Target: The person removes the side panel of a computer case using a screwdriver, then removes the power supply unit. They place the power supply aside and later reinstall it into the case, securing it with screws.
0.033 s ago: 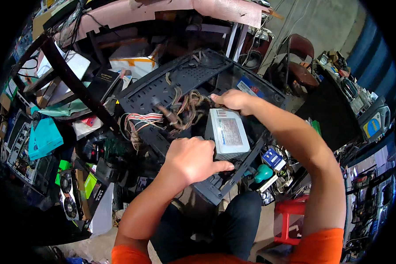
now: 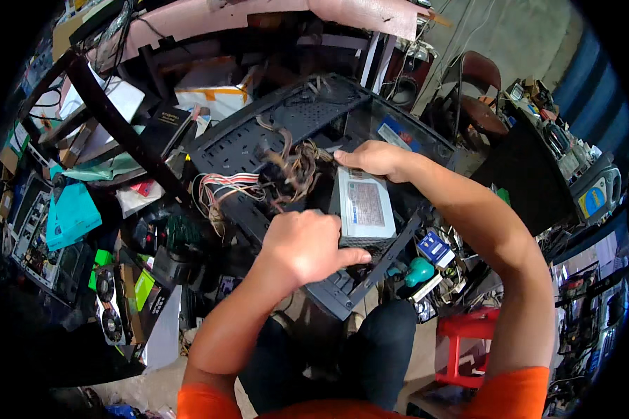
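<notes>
A grey metal power supply unit (image 2: 365, 201) with a label on its upper face sits at the near right part of a black computer case (image 2: 314, 112), which lies on its side before my knees. My left hand (image 2: 304, 241) is closed around its near left end, the thumb along the perforated near face; the other fingers are hidden. At its far end my right hand (image 2: 376, 159) curls over the edge, thumb pointing left, with its remaining fingers out of sight. A tangle of brown cables (image 2: 297, 171) lies left of the unit, and white and red wires (image 2: 230, 183) spill over the case's left edge.
A dark chair frame (image 2: 112, 122) stands on the left, near a graphics card (image 2: 108, 304) and boxes. To the right are a blue-and-white box (image 2: 433, 248), a teal bulb-shaped object (image 2: 419, 272) and a red stool (image 2: 461, 349). A brown folding chair (image 2: 479, 98) stands far right.
The brown cables have shifted beside the power supply unit, and the unit has tilted slightly. Both hands keep nearly the same place on it.
</notes>
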`<action>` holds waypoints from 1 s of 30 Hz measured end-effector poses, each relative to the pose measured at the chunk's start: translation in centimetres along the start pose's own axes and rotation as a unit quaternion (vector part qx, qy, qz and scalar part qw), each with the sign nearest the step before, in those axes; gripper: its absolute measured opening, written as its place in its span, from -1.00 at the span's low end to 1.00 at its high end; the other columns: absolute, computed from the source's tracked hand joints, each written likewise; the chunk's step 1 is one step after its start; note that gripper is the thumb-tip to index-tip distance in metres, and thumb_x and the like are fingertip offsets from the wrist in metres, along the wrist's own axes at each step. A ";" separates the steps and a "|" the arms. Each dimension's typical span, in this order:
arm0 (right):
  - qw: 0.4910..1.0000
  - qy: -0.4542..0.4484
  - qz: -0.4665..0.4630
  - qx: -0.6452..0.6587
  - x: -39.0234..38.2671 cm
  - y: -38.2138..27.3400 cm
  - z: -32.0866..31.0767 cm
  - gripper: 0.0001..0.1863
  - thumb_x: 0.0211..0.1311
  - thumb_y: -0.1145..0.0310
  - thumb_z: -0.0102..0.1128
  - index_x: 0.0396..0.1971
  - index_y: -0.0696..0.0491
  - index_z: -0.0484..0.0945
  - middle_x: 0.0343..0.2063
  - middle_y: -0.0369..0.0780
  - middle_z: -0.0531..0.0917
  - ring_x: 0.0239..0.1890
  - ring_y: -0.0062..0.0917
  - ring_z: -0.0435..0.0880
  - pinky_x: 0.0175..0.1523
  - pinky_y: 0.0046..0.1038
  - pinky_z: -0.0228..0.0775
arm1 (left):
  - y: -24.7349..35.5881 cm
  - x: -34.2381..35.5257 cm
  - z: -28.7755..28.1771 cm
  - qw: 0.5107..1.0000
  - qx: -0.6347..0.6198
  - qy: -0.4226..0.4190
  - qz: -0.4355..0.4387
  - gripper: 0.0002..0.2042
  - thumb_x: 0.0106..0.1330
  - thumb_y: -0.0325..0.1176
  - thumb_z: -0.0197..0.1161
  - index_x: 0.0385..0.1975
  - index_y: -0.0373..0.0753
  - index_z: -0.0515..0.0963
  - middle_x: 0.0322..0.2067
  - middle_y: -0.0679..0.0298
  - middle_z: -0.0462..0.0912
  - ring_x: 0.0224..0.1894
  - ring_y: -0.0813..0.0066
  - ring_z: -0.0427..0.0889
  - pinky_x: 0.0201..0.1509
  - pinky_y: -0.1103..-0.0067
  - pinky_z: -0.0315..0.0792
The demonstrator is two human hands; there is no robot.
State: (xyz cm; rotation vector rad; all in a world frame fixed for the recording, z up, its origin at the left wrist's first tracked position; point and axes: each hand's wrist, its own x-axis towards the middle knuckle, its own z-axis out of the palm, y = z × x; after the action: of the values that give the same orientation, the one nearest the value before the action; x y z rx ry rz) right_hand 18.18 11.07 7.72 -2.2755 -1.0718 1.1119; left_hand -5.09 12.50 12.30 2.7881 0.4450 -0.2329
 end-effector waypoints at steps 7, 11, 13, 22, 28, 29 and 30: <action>0.969 -0.022 -0.017 -0.244 -4.9 -2.9 1.2 0.19 -0.21 -0.55 -0.06 0.09 0.36 0.25 0.03 0.12 0.40 -0.01 -0.10 0.49 0.01 -0.26 0.40 | -4.7 -0.2 1.2 0.928 -0.103 0.357 -0.024 -0.71 0.07 -0.17 0.32 -0.39 -0.29 0.58 -0.57 0.11 0.57 -0.55 0.37 0.56 -0.44 0.50 0.42; 0.965 0.007 -0.027 -0.261 -4.7 -3.9 2.0 -0.16 -0.21 -0.25 0.12 -0.18 0.31 0.51 -0.28 0.06 0.59 -0.21 -0.22 0.60 -0.22 -0.32 0.46 | -7.7 0.9 0.6 0.890 -0.149 0.427 -0.061 -0.71 0.06 -0.19 0.32 -0.40 -0.32 0.57 -0.81 0.27 0.34 -0.73 0.57 0.29 -0.60 0.55 0.23; 0.977 0.044 -0.019 -0.207 -5.7 -4.4 2.4 -0.33 -0.29 -0.03 0.19 -0.29 0.31 0.55 -0.35 0.04 0.60 -0.28 -0.23 0.61 -0.18 -0.36 0.44 | -7.5 1.0 0.5 0.905 -0.131 0.401 -0.055 -0.67 -0.03 -0.17 0.38 -0.47 -0.33 0.54 -0.79 0.20 0.38 -0.72 0.48 0.34 -0.57 0.52 0.27; 0.959 0.024 -0.110 -0.260 -6.4 -5.5 3.6 -0.35 -0.38 0.07 0.25 -0.19 0.17 0.54 -0.30 0.01 0.61 -0.19 -0.24 0.60 -0.11 -0.35 0.41 | -9.4 3.5 -1.1 0.904 -0.075 0.410 -0.098 -0.73 0.00 -0.34 0.32 -0.47 -0.34 0.38 -0.57 -0.05 0.49 -0.43 0.01 0.55 -0.33 0.36 0.39; 0.950 -0.026 -0.170 -0.263 -8.1 -7.6 4.7 -0.48 -0.31 0.09 0.24 -0.33 0.17 0.56 -0.40 -0.04 0.63 -0.33 -0.27 0.64 -0.23 -0.34 0.45 | -10.8 4.8 -0.8 0.858 -0.109 0.483 -0.136 -0.72 0.07 -0.24 0.32 -0.49 -0.34 0.45 -0.65 0.20 0.43 -0.57 0.46 0.40 -0.39 0.54 0.35; 0.950 -0.033 -0.171 -0.259 -8.0 -7.5 5.0 -0.49 -0.31 0.09 0.24 -0.34 0.17 0.57 -0.40 -0.04 0.63 -0.34 -0.28 0.64 -0.24 -0.34 0.46 | -11.0 4.9 -0.6 0.863 -0.092 0.480 -0.130 -0.71 0.08 -0.22 0.31 -0.49 -0.34 0.45 -0.66 0.21 0.43 -0.58 0.47 0.37 -0.41 0.55 0.34; 0.948 -0.034 -0.179 -0.259 -8.2 -7.6 5.1 -0.49 -0.31 0.09 0.24 -0.35 0.17 0.57 -0.41 -0.04 0.63 -0.36 -0.29 0.64 -0.24 -0.34 0.46 | -10.8 5.0 -0.7 0.863 -0.079 0.478 -0.142 -0.69 0.09 -0.18 0.30 -0.49 -0.34 0.45 -0.65 0.21 0.42 -0.58 0.47 0.38 -0.42 0.55 0.32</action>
State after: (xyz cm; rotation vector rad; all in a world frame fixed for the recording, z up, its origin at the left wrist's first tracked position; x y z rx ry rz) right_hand 7.36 9.63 13.35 -2.2729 -1.9013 0.8318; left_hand -3.86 23.83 8.99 2.4619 1.0264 1.1231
